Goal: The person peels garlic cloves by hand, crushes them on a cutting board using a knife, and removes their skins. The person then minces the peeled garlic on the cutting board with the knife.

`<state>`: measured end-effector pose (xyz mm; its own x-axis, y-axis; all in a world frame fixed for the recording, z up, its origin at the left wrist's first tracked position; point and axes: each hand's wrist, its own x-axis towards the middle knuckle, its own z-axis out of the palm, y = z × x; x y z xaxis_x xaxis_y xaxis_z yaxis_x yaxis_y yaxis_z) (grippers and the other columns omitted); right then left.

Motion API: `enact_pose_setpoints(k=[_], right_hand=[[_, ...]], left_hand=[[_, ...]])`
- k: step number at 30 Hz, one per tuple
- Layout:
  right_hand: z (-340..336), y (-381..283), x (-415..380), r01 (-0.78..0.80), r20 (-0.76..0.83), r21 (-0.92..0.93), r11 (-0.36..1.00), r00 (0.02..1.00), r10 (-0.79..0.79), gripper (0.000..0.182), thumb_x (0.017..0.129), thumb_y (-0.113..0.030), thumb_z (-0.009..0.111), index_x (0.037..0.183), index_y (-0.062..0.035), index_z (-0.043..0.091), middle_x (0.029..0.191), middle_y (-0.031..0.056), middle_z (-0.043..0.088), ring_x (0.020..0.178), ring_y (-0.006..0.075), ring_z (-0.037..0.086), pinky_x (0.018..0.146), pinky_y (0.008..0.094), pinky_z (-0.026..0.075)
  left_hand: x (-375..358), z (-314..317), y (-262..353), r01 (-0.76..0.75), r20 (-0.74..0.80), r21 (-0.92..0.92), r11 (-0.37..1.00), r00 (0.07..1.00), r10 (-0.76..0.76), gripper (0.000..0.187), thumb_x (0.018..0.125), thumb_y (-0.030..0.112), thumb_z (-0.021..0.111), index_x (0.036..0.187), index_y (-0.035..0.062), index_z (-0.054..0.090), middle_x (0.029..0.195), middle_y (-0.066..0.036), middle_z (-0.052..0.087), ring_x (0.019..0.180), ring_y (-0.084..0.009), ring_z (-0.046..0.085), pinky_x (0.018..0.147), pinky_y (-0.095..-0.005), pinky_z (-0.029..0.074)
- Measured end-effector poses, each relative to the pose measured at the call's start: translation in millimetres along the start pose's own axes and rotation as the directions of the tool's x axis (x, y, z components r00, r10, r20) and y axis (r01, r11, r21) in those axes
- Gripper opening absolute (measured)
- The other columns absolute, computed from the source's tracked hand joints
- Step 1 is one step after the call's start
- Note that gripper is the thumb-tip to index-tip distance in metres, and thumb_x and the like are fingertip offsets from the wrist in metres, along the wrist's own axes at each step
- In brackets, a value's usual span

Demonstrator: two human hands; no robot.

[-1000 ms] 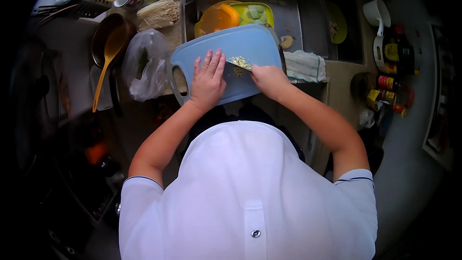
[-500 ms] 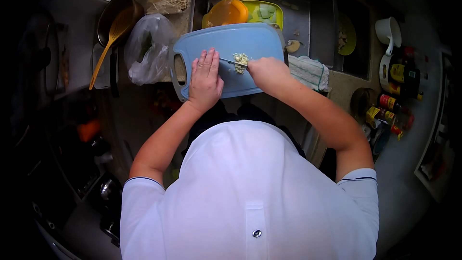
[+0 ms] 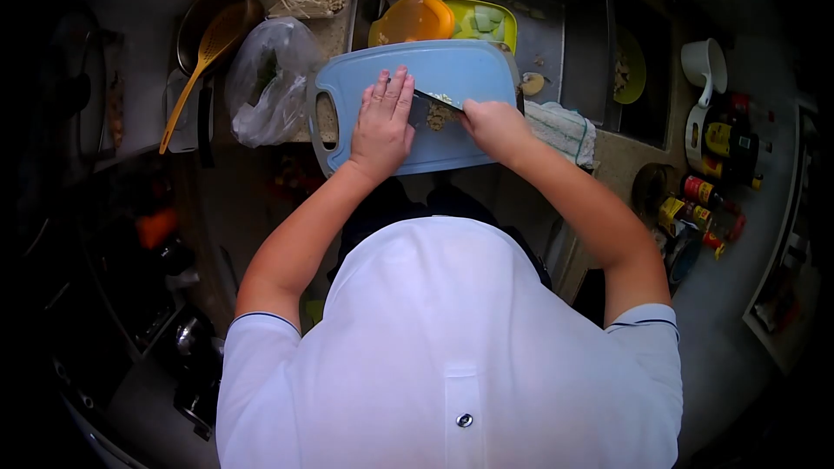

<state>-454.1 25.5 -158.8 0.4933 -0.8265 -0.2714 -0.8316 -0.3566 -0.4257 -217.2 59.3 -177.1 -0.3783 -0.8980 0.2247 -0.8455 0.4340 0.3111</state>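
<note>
R hand (image 3: 497, 128) is gripping knife (image 3: 440, 102), closed, L hand (image 3: 382, 137) is lying flat, holding nil visible, chopped bits (image 3: 437, 119) sitting ~3 o'clock of it on bd (image 3: 473, 61); L fingertips prob. needing clearance from edge.

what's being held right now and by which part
The right hand grips the thin, dark-bladed knife at its handle end; whether the left hand presses its tip is unclear.

The right fingers (image 3: 477, 116) cover the knife (image 3: 437, 101) — its handle is hidden.
</note>
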Motion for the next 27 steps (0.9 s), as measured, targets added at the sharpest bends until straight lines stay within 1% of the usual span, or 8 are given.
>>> enact_pose_setpoints(k=[6, 9, 12, 16, 18, 22, 24, 27], right_hand=[[-32, -25, 10, -0.088, 0.165, -0.038, 0.995, 0.982, 0.093, 0.023, 0.096, -0.023, 0.056, 0.092, -0.0051, 0.069, 0.087, 0.0222, 0.072, 0.082, 0.0426, 0.07, 0.074, 0.0538, 0.055], [6, -9, 1, -0.086, 0.039, 0.07, 0.994, 0.996, 0.083, 0.028, 0.099, -0.028, 0.058, 0.089, -0.0031, 0.065, 0.081, 0.0237, 0.069, 0.078, 0.0446, 0.067, 0.073, 0.0552, 0.053], [-10, -20, 1, -0.113, 0.074, 0.034, 0.993, 0.991, 0.111, 0.024, 0.096, -0.023, 0.055, 0.091, -0.0045, 0.069, 0.087, 0.0234, 0.071, 0.082, 0.0439, 0.069, 0.075, 0.0549, 0.055], [-12, -25, 3, -0.11, 0.125, 0.002, 0.994, 0.986, 0.109, 0.024, 0.097, -0.024, 0.054, 0.092, -0.0046, 0.069, 0.085, 0.0241, 0.07, 0.08, 0.0455, 0.068, 0.074, 0.0559, 0.054], [9, -15, -4, -0.078, -0.004, 0.064, 0.995, 0.997, 0.078, 0.023, 0.096, -0.023, 0.055, 0.091, -0.0045, 0.068, 0.084, 0.0247, 0.07, 0.078, 0.0461, 0.068, 0.072, 0.056, 0.054], [-5, -23, 0, -0.081, -0.001, 0.056, 0.995, 0.997, 0.081, 0.023, 0.096, -0.023, 0.055, 0.088, -0.0043, 0.067, 0.082, 0.0242, 0.07, 0.078, 0.0458, 0.068, 0.072, 0.0561, 0.054], [-18, -29, 4, -0.098, 0.087, -0.013, 0.995, 0.991, 0.099, 0.023, 0.096, -0.024, 0.056, 0.088, -0.0038, 0.066, 0.081, 0.0235, 0.069, 0.079, 0.045, 0.068, 0.073, 0.0559, 0.054], [4, -8, 4, -0.073, 0.041, 0.043, 0.996, 0.997, 0.072, 0.027, 0.096, -0.026, 0.06, 0.09, -0.0015, 0.068, 0.086, 0.0242, 0.07, 0.082, 0.0453, 0.068, 0.073, 0.0532, 0.054]], left_hand=[[2, -1, -5, 0.065, -0.025, -0.092, 0.994, 0.997, -0.068, 0.073, 0.078, 0.005, 0.065, 0.147, -0.003, 0.045, 0.155, -0.02, 0.043, 0.142, -0.0409, 0.043, 0.116, -0.0522, 0.034], [0, -1, -7, 0.016, 0.0, -0.049, 0.999, 1.0, -0.016, 0.073, 0.077, 0.004, 0.065, 0.147, -0.0032, 0.045, 0.155, -0.02, 0.043, 0.141, -0.0408, 0.043, 0.115, -0.0517, 0.034], [-1, -1, -6, -0.025, -0.009, -0.034, 0.999, 1.0, 0.024, 0.073, 0.077, 0.004, 0.065, 0.146, -0.0037, 0.046, 0.155, -0.02, 0.043, 0.14, -0.0407, 0.045, 0.115, -0.0515, 0.035], [-1, -4, -8, 0.024, -0.011, -0.051, 0.998, 1.0, -0.024, 0.073, 0.076, 0.004, 0.065, 0.146, -0.0037, 0.046, 0.154, -0.021, 0.044, 0.14, -0.0407, 0.045, 0.115, -0.051, 0.035], [-3, -7, -8, 0.006, 0.001, -0.035, 0.999, 1.0, -0.006, 0.073, 0.076, 0.004, 0.065, 0.146, -0.0037, 0.046, 0.154, -0.021, 0.045, 0.139, -0.0407, 0.045, 0.115, -0.0508, 0.035], [-5, -6, -8, -0.001, -0.026, -0.057, 0.998, 1.0, 0.0, 0.072, 0.076, 0.003, 0.065, 0.145, -0.0038, 0.047, 0.153, -0.021, 0.045, 0.139, -0.0407, 0.046, 0.115, -0.0507, 0.035], [-4, -3, -11, 0.026, -0.04, -0.081, 0.996, 0.999, -0.029, 0.072, 0.076, 0.003, 0.065, 0.145, -0.0038, 0.047, 0.153, -0.021, 0.045, 0.139, -0.0406, 0.046, 0.115, -0.0508, 0.035], [-10, 0, -6, 0.022, 0.002, -0.065, 0.998, 1.0, -0.022, 0.072, 0.078, 0.005, 0.064, 0.147, -0.0029, 0.045, 0.156, -0.021, 0.042, 0.143, -0.0403, 0.041, 0.116, -0.0526, 0.033]])
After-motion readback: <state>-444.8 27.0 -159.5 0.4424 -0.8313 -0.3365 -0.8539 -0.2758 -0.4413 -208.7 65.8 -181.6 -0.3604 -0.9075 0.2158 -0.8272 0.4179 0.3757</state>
